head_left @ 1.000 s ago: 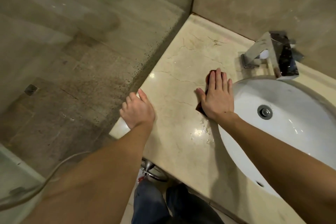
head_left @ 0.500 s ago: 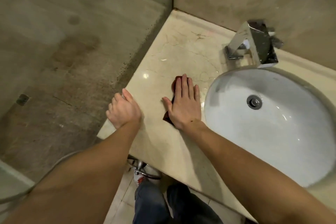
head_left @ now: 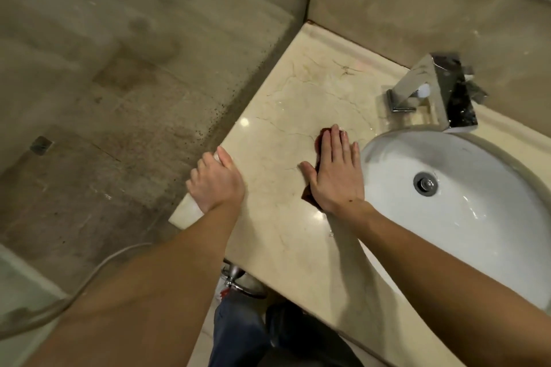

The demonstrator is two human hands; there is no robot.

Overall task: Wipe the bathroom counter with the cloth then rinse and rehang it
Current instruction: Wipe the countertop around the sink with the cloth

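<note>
A dark red cloth (head_left: 320, 136) lies on the beige marble counter (head_left: 283, 110), just left of the basin. My right hand (head_left: 335, 174) presses flat on it, fingers straight and together, so only the cloth's far end and a strip by my thumb show. My left hand (head_left: 217, 185) grips the counter's left edge near the front corner, fingers curled over the side. The white oval sink (head_left: 483, 226) sits to the right of my right hand.
A chrome angular faucet (head_left: 438, 92) stands behind the sink against the back wall. A stained glass shower panel (head_left: 125, 92) rises along the counter's left edge. A grey hose (head_left: 89, 274) runs low on the left. My legs in jeans (head_left: 238, 337) are below the counter.
My right hand slid the cloth left away from the basin, then back beside its rim. My left hand kept its grip on the counter edge. The view shifted slightly.
</note>
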